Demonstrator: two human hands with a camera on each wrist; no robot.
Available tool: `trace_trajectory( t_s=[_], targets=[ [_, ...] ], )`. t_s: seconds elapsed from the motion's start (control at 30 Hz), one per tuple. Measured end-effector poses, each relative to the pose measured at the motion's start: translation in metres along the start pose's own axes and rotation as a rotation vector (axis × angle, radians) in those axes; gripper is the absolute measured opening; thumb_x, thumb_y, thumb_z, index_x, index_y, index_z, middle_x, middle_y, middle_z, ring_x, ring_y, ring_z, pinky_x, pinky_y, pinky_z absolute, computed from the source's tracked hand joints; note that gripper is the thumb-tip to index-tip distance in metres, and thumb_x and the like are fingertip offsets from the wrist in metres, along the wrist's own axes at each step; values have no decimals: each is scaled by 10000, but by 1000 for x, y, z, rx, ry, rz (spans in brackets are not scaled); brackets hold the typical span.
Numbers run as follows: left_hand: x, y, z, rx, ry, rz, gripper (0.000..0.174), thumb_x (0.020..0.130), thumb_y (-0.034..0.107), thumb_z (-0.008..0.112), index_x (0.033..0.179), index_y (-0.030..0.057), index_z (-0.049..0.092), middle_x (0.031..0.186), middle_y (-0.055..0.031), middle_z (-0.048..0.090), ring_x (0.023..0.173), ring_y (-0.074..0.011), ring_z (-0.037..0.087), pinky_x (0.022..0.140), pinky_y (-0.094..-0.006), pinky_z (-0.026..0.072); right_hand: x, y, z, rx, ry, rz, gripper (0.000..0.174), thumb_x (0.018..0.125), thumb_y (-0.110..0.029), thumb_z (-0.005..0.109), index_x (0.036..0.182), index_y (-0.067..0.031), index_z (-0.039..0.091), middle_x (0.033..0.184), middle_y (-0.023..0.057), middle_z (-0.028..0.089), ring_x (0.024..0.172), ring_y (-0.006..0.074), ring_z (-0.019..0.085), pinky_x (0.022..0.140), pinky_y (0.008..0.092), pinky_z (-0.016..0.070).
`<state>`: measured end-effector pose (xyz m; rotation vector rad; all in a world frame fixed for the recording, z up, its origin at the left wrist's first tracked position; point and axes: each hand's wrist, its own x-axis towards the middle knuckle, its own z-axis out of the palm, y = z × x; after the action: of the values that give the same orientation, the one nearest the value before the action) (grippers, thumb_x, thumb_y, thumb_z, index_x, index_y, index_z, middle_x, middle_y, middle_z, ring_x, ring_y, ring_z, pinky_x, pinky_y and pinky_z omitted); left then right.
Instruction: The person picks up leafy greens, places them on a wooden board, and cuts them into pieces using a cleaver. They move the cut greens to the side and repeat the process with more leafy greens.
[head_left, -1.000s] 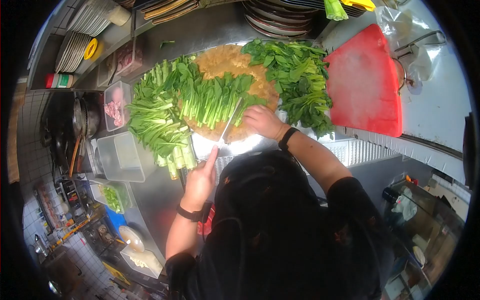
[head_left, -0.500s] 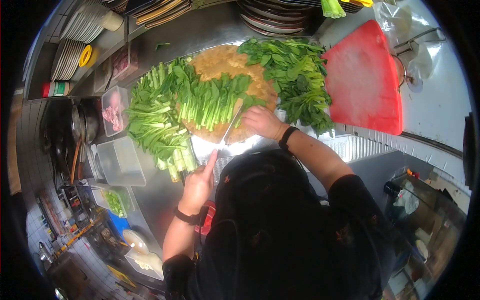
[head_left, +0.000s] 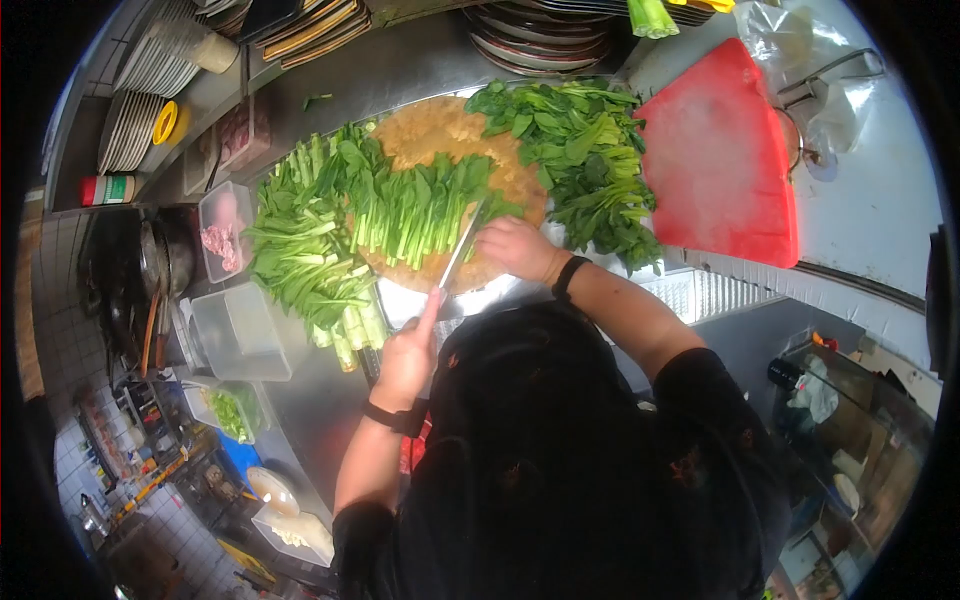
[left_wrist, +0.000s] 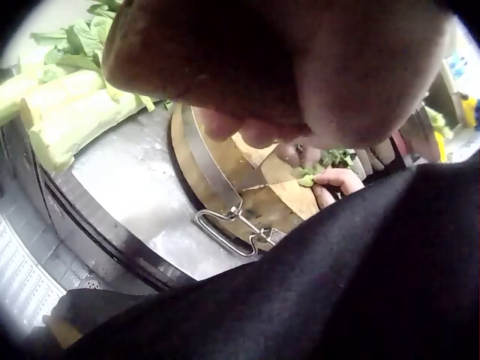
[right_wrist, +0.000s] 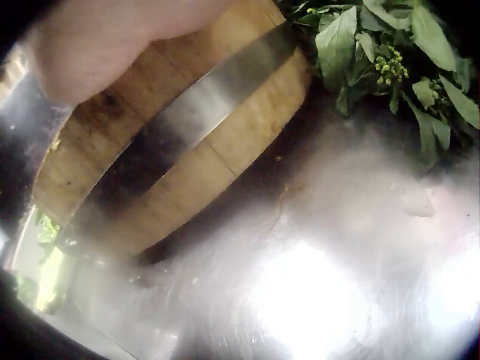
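Observation:
My left hand (head_left: pixel 408 358) grips a knife (head_left: pixel 460 246) at the front edge of a round wooden chopping block (head_left: pixel 425 125), index finger stretched along it. The blade slants up beside a row of leafy green stalks (head_left: pixel 412 215) lying on the block. Just right of the blade, my right hand (head_left: pixel 515 246) rests low over the block with bent fingers. In the left wrist view, its fingertips (left_wrist: pixel 341 180) pinch a small green stalk end (left_wrist: pixel 307 181). The right wrist view shows the block's metal band (right_wrist: pixel 202 105) below part of that hand.
Piles of greens flank the block, cut-looking stalks (head_left: pixel 300 250) left and leafy tops (head_left: pixel 595 135) right. A red cutting board (head_left: pixel 715 160) lies farther right. Clear plastic tubs (head_left: pixel 240 330), one with meat (head_left: pixel 220 248), line the left side. Stacked plates (head_left: pixel 540 40) stand behind.
The head view has shifted slightly. My left hand and the knife have moved a little forward and right against the block; the right hand stays at almost the same spot.

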<state>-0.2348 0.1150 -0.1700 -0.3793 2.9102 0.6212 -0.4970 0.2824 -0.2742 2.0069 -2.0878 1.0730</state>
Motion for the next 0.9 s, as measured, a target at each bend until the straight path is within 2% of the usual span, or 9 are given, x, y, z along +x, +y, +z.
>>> trace_trajectory(
  t_s=[0.2,0.3,0.37,0.43,0.5,0.53,0.6,0.83,0.9],
  targets=[
    [-19,-3,-8,-196,192,-37,677,983,-45,606,1624,110,454,868,-251,699,746,-388,717,681,-475,560,-6,-9,-29,-73,3,-10,227,896,-114,651,1117,-87,698,1218,67,684,1145,250,635,998,393,518],
    [-18,6,-21,-239,106,-53,684,985,-24,622,1629,124,446,904,-256,708,783,-409,719,711,-483,562,-18,-8,-60,-79,172,127,271,888,-56,647,1152,-69,706,1205,103,706,1112,293,652,980,422,531],
    [-6,17,-26,-277,40,-50,693,987,-16,625,1634,149,438,902,-247,705,789,-410,713,721,-485,558,-46,8,-83,-259,374,463,294,881,-19,638,1167,-38,704,1142,136,722,1089,341,657,972,452,539],
    [4,19,-23,-308,-30,-50,703,990,-7,628,1640,173,431,899,-238,701,794,-411,707,732,-487,555,-76,23,-109,-378,382,724,266,899,2,635,1151,-15,717,1130,188,734,1084,405,675,953,486,550],
    [13,16,-13,-325,-43,-35,718,996,8,632,1648,218,416,887,-223,689,799,-411,693,746,-491,546,-108,41,-127,-393,157,1078,300,891,10,640,1182,-5,712,1173,229,719,1091,430,676,968,492,546],
    [14,14,-11,-346,-62,-80,732,1003,16,631,1661,231,392,817,-225,657,725,-404,668,708,-491,534,-123,51,-127,-400,163,1085,300,891,10,640,1182,-5,712,1173,229,719,1091,430,676,968,492,546],
    [14,10,-11,-346,-38,-111,735,1009,19,628,1667,231,382,784,-226,639,687,-394,649,687,-488,527,-146,64,-125,-260,-98,1203,355,871,-4,662,1223,-9,708,1151,247,714,1091,430,682,963,497,551],
    [17,9,-19,-356,39,-149,745,1018,5,607,1683,223,351,714,-243,577,611,-368,599,647,-438,522,-149,74,-129,-287,-199,1123,365,863,-59,698,1225,-42,735,1120,243,722,1080,400,697,943,514,557],
    [17,11,-19,-385,3,-204,742,1015,-2,608,1680,212,356,734,-249,591,624,-372,602,662,-432,532,-142,69,-140,-368,-116,983,276,837,-25,685,1093,-58,782,1024,202,743,973,408,730,880,504,589]
  ],
)
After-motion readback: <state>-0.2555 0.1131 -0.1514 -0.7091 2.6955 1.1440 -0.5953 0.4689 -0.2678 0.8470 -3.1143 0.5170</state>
